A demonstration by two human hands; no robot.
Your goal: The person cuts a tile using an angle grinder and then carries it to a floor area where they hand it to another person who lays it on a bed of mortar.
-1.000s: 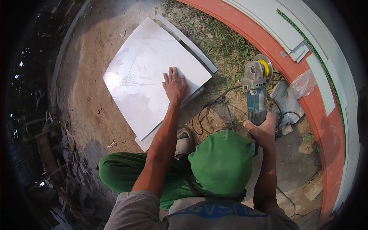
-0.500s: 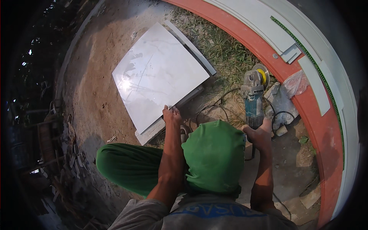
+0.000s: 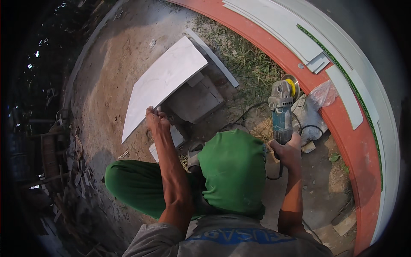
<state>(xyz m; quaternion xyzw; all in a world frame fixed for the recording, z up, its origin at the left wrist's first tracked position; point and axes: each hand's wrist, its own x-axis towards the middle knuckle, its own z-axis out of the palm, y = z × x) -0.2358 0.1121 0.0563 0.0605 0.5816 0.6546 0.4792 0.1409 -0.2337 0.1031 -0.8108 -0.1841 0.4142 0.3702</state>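
Crumpled plastic [image 3: 323, 94] near grinder [image 3: 282, 112]

Left hand [image 3: 157, 120] curled, right hand [image 3: 289, 150] clenched, forearms [image 3: 172, 171] extended

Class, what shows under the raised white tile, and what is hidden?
Under the white tile, gripped by the left hand, parts of a grey slab and a smaller pale block show. Whatever lies beneath the tile's far side is covered.

Partly shaded brown dirt [image 3: 102, 90] borders a patch of grass [image 3: 246, 55] beside a red ledge [image 3: 364, 171] in sunlight.
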